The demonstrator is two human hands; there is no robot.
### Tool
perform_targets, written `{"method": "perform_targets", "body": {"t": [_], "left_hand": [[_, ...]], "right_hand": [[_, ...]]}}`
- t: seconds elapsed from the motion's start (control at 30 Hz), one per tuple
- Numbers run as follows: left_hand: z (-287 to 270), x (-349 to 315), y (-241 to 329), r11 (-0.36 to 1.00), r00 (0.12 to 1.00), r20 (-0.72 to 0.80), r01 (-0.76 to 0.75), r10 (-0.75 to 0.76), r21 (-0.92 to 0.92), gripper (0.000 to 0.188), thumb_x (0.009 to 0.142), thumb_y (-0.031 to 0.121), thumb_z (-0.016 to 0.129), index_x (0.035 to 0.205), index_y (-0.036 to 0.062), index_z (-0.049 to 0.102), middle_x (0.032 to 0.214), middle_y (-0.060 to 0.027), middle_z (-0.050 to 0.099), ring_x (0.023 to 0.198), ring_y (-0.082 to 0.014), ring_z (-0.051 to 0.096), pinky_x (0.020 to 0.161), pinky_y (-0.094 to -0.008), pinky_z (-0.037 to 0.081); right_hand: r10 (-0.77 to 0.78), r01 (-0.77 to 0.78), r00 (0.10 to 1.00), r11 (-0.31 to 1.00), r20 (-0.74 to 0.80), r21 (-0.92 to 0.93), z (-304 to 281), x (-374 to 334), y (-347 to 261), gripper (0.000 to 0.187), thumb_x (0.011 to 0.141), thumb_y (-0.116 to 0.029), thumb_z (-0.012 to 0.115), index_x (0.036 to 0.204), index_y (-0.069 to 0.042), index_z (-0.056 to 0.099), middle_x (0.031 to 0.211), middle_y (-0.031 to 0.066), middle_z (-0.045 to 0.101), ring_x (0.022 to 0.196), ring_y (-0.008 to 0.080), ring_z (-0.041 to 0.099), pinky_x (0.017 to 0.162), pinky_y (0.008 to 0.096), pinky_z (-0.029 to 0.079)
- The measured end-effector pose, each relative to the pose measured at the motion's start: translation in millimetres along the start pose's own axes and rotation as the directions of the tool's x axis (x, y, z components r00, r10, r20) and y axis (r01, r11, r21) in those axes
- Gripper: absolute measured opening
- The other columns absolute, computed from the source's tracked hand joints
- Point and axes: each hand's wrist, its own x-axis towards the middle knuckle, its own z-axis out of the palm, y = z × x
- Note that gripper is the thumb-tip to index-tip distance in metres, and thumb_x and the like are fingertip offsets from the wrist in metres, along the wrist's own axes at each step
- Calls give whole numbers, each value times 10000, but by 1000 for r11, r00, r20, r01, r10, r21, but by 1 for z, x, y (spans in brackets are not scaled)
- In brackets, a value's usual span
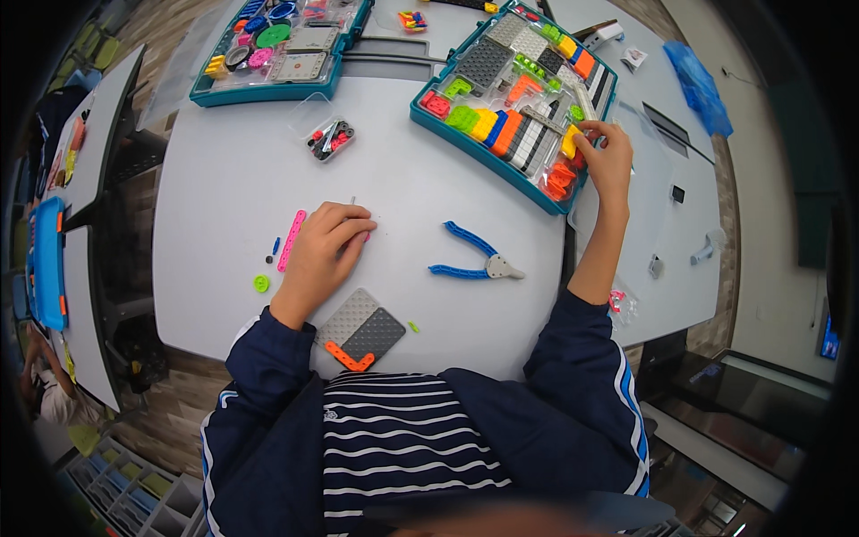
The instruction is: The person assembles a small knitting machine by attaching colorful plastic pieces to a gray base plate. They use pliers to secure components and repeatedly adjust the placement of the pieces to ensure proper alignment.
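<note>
My left hand (pixel 327 249) rests on the white table, its fingers curled together around a small pink piece (pixel 367 236) that is mostly covered. A thin grey pin (pixel 352 200) sticks up just past its knuckles. At the right my right hand (pixel 610 159) reaches into a teal case (pixel 490 166) of building pieces. Its fingertips are pinched at the yellow pieces (pixel 569 143); whether one is gripped is hidden. Below my left hand lie a light grey plate (pixel 351 313), a dark grey plate (pixel 376 335) and an orange angled beam (pixel 347 358), touching one another.
Blue-handled pliers (pixel 474 255) lie between my arms. A pink beam (pixel 292 240) and a green round piece (pixel 261 284) lie left of my left hand. Farther off stand a small clear box (pixel 333 141) and a second teal case (pixel 268 93). A blue plastic bag (pixel 698 88) lies far right.
</note>
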Motion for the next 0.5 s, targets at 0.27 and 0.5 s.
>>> {"method": "perform_targets", "body": {"t": [0.27,0.5], "left_hand": [[-1,0,0,1000,1000,10,0,0,-10,206,846,-54,674,1028,20,736,1122,-89,702,1049,-270,652,880,-360,540],[-2,0,0,1000,1000,15,3,-3,-11,202,851,-44,680,1031,26,739,1127,-87,702,1052,-273,651,891,-364,536]], "right_hand": [[-7,8,1000,1000,29,-30,-3,0,2,189,793,-100,806,979,-66,791,909,90,671,961,286,598,904,408,485],[27,-25,999,996,31,-86,-6,-2,-1,197,797,-131,825,962,-34,777,889,93,677,967,288,607,911,407,486]]}}
